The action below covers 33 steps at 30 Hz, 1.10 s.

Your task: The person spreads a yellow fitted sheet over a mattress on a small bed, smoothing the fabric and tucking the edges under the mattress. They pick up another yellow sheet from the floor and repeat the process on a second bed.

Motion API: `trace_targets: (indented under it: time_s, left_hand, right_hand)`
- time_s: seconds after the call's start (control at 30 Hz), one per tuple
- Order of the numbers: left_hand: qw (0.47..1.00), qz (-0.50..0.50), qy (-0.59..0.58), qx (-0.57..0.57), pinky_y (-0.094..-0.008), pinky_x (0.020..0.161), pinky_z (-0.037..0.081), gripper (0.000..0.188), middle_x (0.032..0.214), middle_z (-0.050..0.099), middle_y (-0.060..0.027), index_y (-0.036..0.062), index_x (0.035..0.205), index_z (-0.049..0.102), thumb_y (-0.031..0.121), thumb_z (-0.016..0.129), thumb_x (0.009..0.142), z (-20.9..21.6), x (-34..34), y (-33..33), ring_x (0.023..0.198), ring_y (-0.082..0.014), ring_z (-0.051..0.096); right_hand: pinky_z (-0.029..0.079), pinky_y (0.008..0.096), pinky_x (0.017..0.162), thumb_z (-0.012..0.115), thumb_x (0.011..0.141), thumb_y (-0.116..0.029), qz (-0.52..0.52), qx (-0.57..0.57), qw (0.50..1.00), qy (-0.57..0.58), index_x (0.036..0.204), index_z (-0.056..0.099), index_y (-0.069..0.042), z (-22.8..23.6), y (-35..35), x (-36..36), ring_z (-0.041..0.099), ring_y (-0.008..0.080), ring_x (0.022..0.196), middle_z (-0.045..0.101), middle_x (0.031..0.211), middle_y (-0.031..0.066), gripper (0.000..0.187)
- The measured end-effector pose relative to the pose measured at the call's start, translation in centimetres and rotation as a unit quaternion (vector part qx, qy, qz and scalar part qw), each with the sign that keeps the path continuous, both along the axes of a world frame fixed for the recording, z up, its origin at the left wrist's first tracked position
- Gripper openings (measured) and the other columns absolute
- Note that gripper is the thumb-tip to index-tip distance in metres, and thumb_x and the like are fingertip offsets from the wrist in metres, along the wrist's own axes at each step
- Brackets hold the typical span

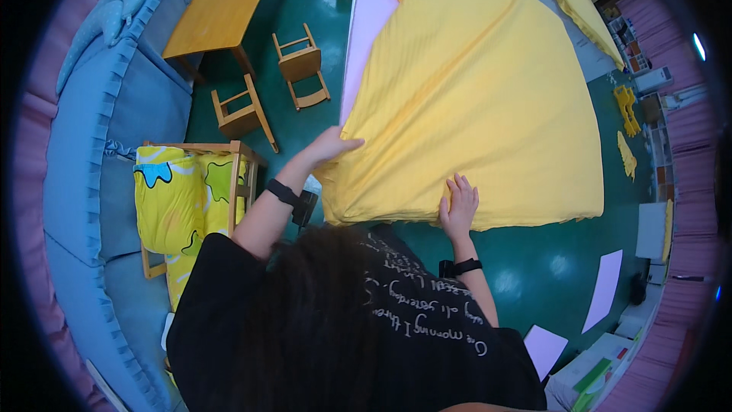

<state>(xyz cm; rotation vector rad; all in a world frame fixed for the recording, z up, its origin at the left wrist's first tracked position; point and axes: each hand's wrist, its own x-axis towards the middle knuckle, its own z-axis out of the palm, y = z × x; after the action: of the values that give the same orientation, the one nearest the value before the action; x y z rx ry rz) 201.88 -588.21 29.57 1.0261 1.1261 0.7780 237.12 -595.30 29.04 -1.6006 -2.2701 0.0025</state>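
Note:
A large yellow cloth (488, 99) with a ruffled edge is spread over a pale lilac surface (370, 27), which shows along the cloth's left side. Soft creases run diagonally across it. My left hand (335, 145) is closed on the cloth's near left edge, thumb on top and the other fingers partly hidden. On the near edge, my right hand (459, 208) lies with its fingers stretched out flat on the fabric. A black band circles each wrist.
Two small wooden chairs (301, 65) lie tipped on the green floor beside a wooden table (225, 4). A wooden crib-like frame (236, 172) with yellow patterned bedding (169, 210) stands at the left. Blue padding (80, 175) lines the left wall. Lilac panels (603, 290) sit at lower right.

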Motion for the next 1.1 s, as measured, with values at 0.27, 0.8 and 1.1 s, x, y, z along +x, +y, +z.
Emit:
trace_targets:
  time_s: [0.27,0.8,1.1]
  left_hand:
    - [0.993,0.054,-0.066,-0.078,-0.0282,0.082,0.046,0.032,0.106,0.06,-0.0061,-0.0006,0.115,0.052,0.018,0.056,0.089,-0.2,-5.9,-1.1,0.093,-0.014,0.058]
    - [0.96,-0.257,0.107,-0.042,-0.0221,0.053,0.038,0.018,0.066,0.049,0.0035,0.0066,0.098,0.058,0.017,0.055,0.083,-4.1,-22.8,12.6,0.06,-0.0072,0.045]
    - [0.995,-0.075,0.052,-0.027,-0.0182,0.047,0.033,0.011,0.063,0.048,0.0034,0.0077,0.091,0.056,0.009,0.047,0.086,-6.9,-25.0,26.1,0.054,-0.0047,0.043]
  right_hand:
    - [0.018,0.0459,0.107,0.051,0.079,-0.018,-0.022,0.012,0.999,0.04,0.118,0.049,-0.009,0.2,0.4,-0.7,0.036,0.0267,0.126,0.045,0.13,0.0098,0.04]
    - [0.018,0.0499,0.105,0.055,0.083,-0.021,-0.387,-0.068,0.918,0.054,0.128,0.037,-0.005,1.3,4.0,-12.0,0.035,0.0324,0.123,0.041,0.131,0.0153,0.052]
    - [0.006,0.0509,0.108,0.053,0.082,-0.029,-0.319,-0.094,0.943,-0.027,0.131,0.037,-0.007,1.9,4.7,-21.7,0.021,0.0302,0.133,0.028,0.141,0.0148,0.056]
